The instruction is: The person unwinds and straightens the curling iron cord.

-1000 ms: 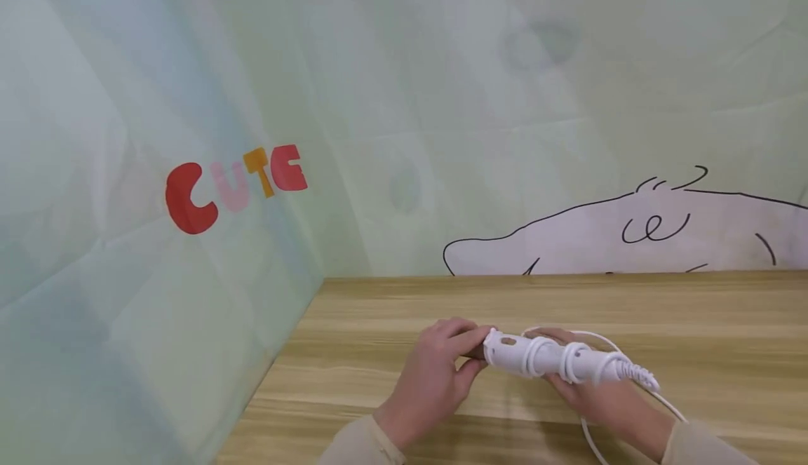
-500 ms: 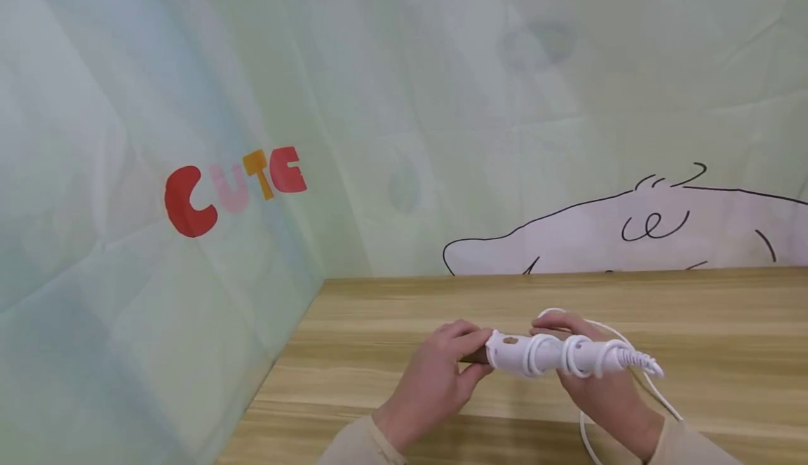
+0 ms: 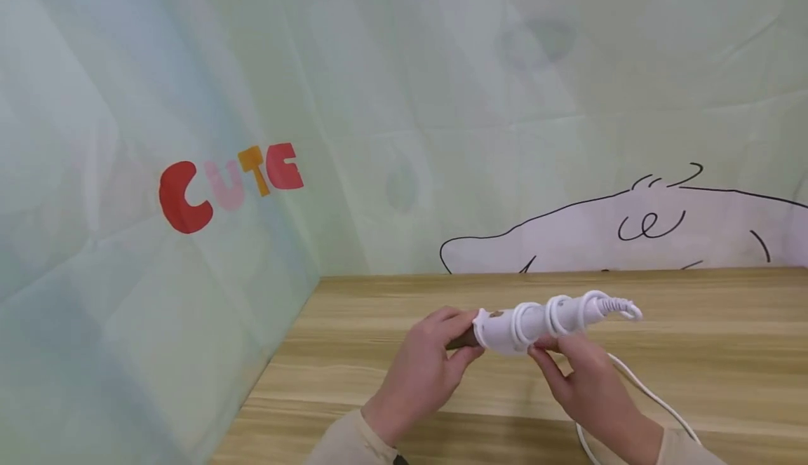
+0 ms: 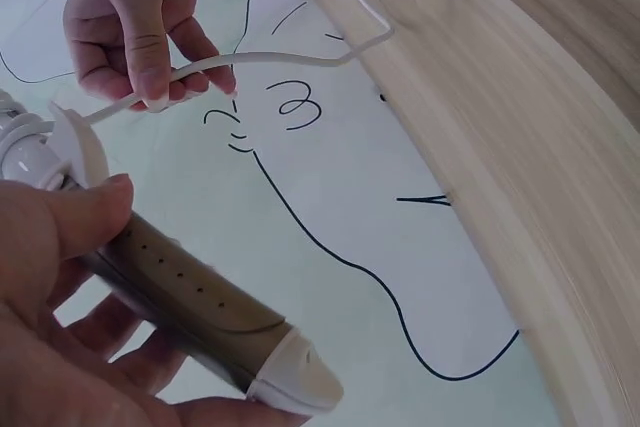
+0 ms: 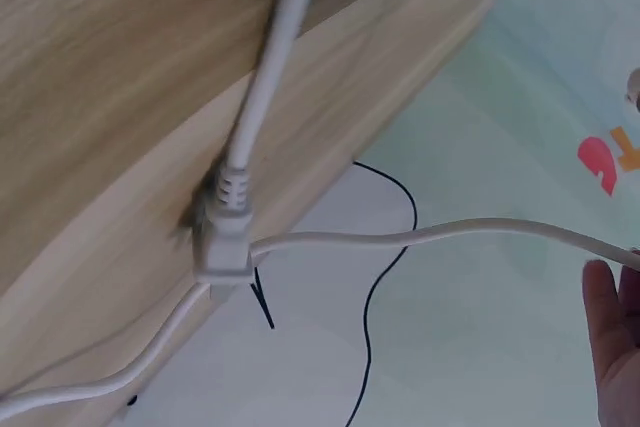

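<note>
Head: iron (image 3: 539, 320) hung above desk (image 3: 379, 311); left grip (image 3: 419, 363) clamped round brown end; loosened hold risked drop. Left wrist: right grip (image 4: 135, 17) pinched cord (image 4: 260, 57) above desk; lost tension risked its unwinding. Right wrist: plug (image 5: 225, 242) showed near desk, contact unclear; tugged cord risked snagging it.

The left grip (image 3: 421, 367) is curled while the right grip (image 3: 592, 383) pinches near it.
</note>
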